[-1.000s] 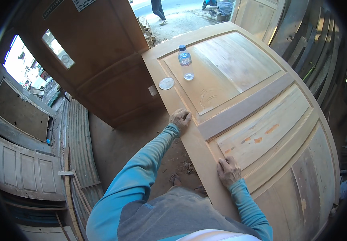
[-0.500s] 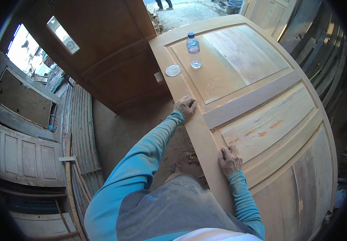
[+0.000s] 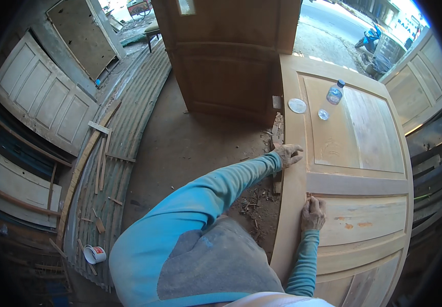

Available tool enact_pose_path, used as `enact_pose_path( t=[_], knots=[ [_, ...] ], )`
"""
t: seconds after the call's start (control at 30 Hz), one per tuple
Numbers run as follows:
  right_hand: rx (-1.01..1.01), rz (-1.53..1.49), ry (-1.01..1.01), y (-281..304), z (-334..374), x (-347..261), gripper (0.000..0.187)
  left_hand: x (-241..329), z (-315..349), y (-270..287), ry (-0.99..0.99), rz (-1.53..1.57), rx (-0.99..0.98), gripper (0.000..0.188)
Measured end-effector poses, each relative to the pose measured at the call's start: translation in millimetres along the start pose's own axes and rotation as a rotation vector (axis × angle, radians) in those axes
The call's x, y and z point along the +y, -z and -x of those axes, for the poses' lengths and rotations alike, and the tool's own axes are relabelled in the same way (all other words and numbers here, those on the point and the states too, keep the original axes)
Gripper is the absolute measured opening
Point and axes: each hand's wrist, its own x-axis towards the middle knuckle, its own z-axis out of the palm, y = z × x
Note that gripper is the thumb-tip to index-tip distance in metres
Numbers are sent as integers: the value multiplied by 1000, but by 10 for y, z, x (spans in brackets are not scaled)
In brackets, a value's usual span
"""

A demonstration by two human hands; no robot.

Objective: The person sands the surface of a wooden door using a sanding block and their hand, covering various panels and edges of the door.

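Note:
A pale wooden panel door (image 3: 291, 220) lies flat in front of me, with orange-brown filler patches on one panel. My left hand (image 3: 289, 155) rests at the door's left edge, its fingers loosely bent and a little apart, with no object visible in it. Closer to me, my right hand (image 3: 314, 213) is closed, fingertips pressed down at the corner of the patched panel, beside the crossrail (image 3: 356, 184). Whatever it may hold is hidden under the fingers. Beyond my hands, a clear water bottle (image 3: 332, 100) with a blue cap stands on the far panel. A round whitish lid (image 3: 296, 106) lies left of it.
A dark brown door (image 3: 226, 71) stands upright beyond the workpiece. Corrugated sheets (image 3: 129, 138) with loose wood strips lie on the left, along with a white tub (image 3: 94, 254). Pale doors (image 3: 44, 94) lean at left. Wood scraps (image 3: 254, 215) litter the floor. A motorbike (image 3: 369, 38) is outside.
The view has swung left, so the door sits further right in it. My left hand's fingers have loosened and straightened somewhat. My right hand has moved up to the panel's corner by the crossrail.

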Motion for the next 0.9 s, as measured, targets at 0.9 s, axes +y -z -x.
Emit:
enact_pose_path(
  t=[0.9],
  knots=[
    [3, 98, -41, 277, 441, 61, 22, -2140, 5215, 912, 1365, 167, 150, 26]
  ],
)
